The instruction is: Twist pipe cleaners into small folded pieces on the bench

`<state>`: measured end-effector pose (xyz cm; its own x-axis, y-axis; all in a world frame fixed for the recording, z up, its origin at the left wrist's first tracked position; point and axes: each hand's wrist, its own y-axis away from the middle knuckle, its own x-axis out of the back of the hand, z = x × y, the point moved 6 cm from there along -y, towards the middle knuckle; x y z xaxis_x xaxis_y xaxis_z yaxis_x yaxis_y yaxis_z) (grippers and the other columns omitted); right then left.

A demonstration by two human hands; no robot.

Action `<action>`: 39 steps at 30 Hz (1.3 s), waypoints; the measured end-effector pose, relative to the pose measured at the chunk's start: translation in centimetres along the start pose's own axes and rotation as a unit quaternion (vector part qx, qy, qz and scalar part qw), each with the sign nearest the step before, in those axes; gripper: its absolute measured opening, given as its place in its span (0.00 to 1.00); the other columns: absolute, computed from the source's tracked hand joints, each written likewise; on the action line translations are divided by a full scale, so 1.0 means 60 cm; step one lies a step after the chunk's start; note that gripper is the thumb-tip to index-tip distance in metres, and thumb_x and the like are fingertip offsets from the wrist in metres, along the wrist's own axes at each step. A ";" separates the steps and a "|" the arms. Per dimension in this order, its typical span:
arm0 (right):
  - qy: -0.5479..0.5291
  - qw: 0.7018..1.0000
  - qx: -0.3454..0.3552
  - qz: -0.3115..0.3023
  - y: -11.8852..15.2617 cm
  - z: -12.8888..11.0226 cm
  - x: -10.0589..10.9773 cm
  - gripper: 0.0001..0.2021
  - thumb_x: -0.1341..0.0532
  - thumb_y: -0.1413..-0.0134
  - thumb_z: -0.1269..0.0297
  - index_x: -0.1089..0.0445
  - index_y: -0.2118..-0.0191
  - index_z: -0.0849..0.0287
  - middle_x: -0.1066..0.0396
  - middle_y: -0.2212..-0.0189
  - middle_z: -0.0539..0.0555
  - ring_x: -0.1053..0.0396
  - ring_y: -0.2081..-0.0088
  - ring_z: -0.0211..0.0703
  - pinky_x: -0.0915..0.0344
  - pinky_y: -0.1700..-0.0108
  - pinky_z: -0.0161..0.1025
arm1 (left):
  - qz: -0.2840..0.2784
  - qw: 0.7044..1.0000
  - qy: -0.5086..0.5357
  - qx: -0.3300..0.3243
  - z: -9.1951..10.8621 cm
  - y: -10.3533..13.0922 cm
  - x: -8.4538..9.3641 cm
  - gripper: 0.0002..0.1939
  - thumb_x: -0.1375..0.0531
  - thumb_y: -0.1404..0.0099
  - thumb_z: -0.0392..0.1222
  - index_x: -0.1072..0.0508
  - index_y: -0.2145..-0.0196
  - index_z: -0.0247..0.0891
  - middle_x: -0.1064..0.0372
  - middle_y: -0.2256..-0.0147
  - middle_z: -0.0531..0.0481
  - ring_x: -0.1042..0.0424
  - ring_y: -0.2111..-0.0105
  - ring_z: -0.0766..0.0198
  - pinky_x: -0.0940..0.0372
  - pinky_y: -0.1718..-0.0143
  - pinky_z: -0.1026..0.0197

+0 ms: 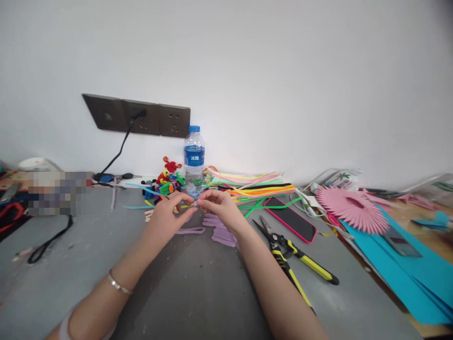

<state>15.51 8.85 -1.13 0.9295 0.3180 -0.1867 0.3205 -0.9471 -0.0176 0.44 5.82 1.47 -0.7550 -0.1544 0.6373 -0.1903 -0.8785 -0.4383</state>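
Observation:
In front of the water bottle, my left hand (164,217) and my right hand (221,210) meet fingertip to fingertip. Between them is a small piece of purple pipe cleaner (195,203), pinched by thumb and index finger on each side; most of it is hidden by the fingers. Just below lies a purple pipe cleaner folded into a long loop (191,231). Beside it, partly behind my right wrist, is a stack of folded purple pipe cleaners (223,235).
The water bottle (194,160) stands against the wall by colourful pipe-cleaner figures (170,177). Loose coloured pipe cleaners (262,191) lie behind my right hand. Yellow-and-black pliers (311,267) and a pink-cased phone (292,219) are to the right, near blue sheets (399,278).

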 end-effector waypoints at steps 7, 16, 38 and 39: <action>0.022 1.000 0.009 -0.020 0.001 -0.004 -0.011 0.14 0.29 0.58 0.55 0.28 0.71 0.60 0.29 0.74 0.49 0.37 0.74 0.34 0.39 0.71 0.32 | 0.011 0.999 0.025 0.018 -0.003 0.003 -0.002 0.04 0.39 0.37 0.42 0.28 0.68 0.40 0.29 0.72 0.55 0.37 0.77 0.69 0.42 0.74 0.67; 0.042 0.998 0.016 -0.033 0.001 -0.005 -0.013 0.15 0.31 0.56 0.54 0.29 0.71 0.60 0.31 0.75 0.48 0.36 0.73 0.34 0.39 0.71 0.32 | -0.010 0.997 0.071 0.038 -0.006 0.002 -0.008 0.06 0.41 0.37 0.42 0.27 0.68 0.39 0.28 0.71 0.53 0.34 0.76 0.68 0.42 0.76 0.67; 0.124 0.986 0.107 -0.028 0.009 -0.019 -0.027 0.13 0.33 0.50 0.57 0.26 0.60 0.58 0.27 0.67 0.52 0.33 0.70 0.38 0.37 0.67 0.36 | -0.063 0.846 0.442 0.293 -0.033 0.013 -0.046 0.17 0.33 0.49 0.53 0.28 0.70 0.36 0.39 0.77 0.56 0.42 0.78 0.71 0.48 0.78 0.68; 0.138 0.983 0.119 -0.019 0.010 -0.020 -0.027 0.13 0.34 0.49 0.57 0.26 0.60 0.58 0.27 0.67 0.53 0.32 0.69 0.39 0.37 0.67 0.36 | -0.065 0.848 0.439 0.289 -0.034 0.012 -0.045 0.17 0.33 0.48 0.53 0.28 0.70 0.36 0.38 0.76 0.55 0.42 0.78 0.71 0.48 0.78 0.68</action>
<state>14.41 7.83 0.32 0.9423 0.3218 0.0921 0.3347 -0.9074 -0.2541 1.06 6.52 -1.88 -0.9756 0.1345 -0.1736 -0.1605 -0.9762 0.1458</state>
